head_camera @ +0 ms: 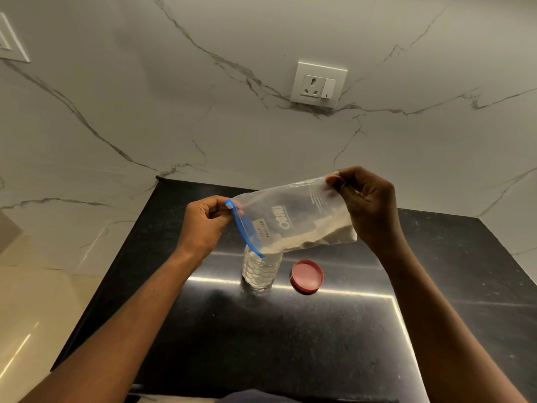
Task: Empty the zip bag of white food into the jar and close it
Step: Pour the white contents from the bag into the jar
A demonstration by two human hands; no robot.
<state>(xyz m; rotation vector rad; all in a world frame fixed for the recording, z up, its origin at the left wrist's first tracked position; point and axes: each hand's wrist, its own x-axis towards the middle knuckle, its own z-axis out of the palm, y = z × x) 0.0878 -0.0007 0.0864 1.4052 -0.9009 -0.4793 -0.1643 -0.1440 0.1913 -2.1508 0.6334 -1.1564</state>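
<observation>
A clear zip bag (293, 219) with a blue zip strip hangs tilted above the counter, its mouth low at the left. White powder lies along its lower edge. My left hand (203, 225) pinches the zip end at the blue slider. My right hand (369, 207) holds the bag's bottom corner up, higher than the mouth. The open mouth dips into the top of a clear ribbed jar (260, 271), which stands upright and holds white powder. The jar's rim is hidden behind the bag. Its red lid (307, 276) lies flat on the counter just right of the jar.
The black polished counter (290, 338) runs from the marble wall toward me, with its left edge dropping to a beige floor (32, 309). A white wall socket (318, 84) sits above the counter on the back wall.
</observation>
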